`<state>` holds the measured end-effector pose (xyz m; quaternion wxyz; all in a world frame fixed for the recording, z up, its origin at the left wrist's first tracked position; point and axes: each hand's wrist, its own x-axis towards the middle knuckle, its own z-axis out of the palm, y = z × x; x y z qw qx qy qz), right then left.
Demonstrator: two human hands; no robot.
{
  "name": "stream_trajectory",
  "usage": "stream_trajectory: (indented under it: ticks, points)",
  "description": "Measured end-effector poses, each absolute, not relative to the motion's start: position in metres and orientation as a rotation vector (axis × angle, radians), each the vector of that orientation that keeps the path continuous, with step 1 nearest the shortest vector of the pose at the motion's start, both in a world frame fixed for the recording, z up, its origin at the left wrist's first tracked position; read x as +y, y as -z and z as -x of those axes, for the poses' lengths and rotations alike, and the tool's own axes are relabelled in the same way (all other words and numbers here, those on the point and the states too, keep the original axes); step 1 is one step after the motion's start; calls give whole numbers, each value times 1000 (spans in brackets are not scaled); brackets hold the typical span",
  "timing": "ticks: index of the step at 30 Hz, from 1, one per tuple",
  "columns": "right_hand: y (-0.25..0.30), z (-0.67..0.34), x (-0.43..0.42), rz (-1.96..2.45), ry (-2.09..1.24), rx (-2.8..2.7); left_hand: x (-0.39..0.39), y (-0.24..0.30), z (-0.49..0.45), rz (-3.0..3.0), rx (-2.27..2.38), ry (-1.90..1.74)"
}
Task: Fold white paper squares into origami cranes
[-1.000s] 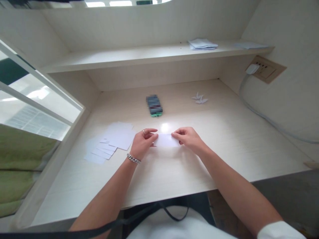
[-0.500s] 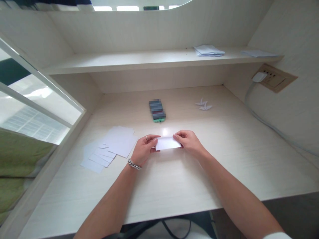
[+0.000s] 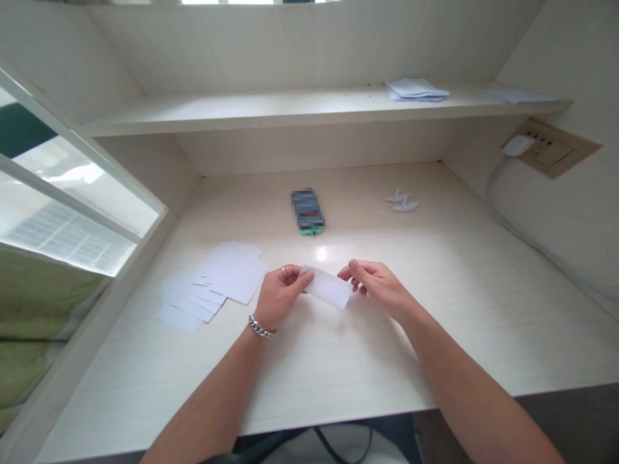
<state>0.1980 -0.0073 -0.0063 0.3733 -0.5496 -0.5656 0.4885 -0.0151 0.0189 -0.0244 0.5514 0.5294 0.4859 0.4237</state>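
My left hand (image 3: 282, 288) wears a ring and pinches the left end of a small white rectangle of paper (image 3: 327, 287) between thumb and fingers. The paper is held above the desk, its right end tilted down toward me. My right hand (image 3: 374, 282) is beside the paper's right end, fingers loosely bent and thumb apart, with nothing seen in its grip. Whether a fingertip brushes the paper's edge I cannot tell. Left of my left hand, several white paper sheets (image 3: 236, 267) lie fanned and overlapping on the desk (image 3: 338, 374).
A phone-like object (image 3: 308, 211), blurred out, with a green end lies behind my hands. Small folded white paper shapes (image 3: 402, 201) sit at the back right. Stacked papers (image 3: 416, 90) rest on the shelf (image 3: 271, 106). A cable (image 3: 527, 241) runs from the wall socket (image 3: 556, 151).
My right hand has let go of the paper's right end and moved slightly right. The paper, still in my left hand, has tilted, its right end dropping. The view has shifted a little.
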Motion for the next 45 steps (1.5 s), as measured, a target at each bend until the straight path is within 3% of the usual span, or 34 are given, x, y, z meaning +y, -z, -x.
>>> stream_trajectory:
  ticks: [6,16,28,35,45]
  points:
    - [2,-191,-14,1392,-1117,-1597,20,25,14,-1179,1202,-945]
    - [3,-195,-14,1294,-1418,-1461,21,26,15,-1170,1265,-960]
    - [10,-192,-13,1423,-1395,-1524,19,20,12,-1319,1283,-930]
    - [14,-181,-12,1350,-1366,-1273,15,28,4,-981,1058,-935]
    - [26,-182,-6,1308,-1315,-1224,8,17,-2,-1386,1116,-776]
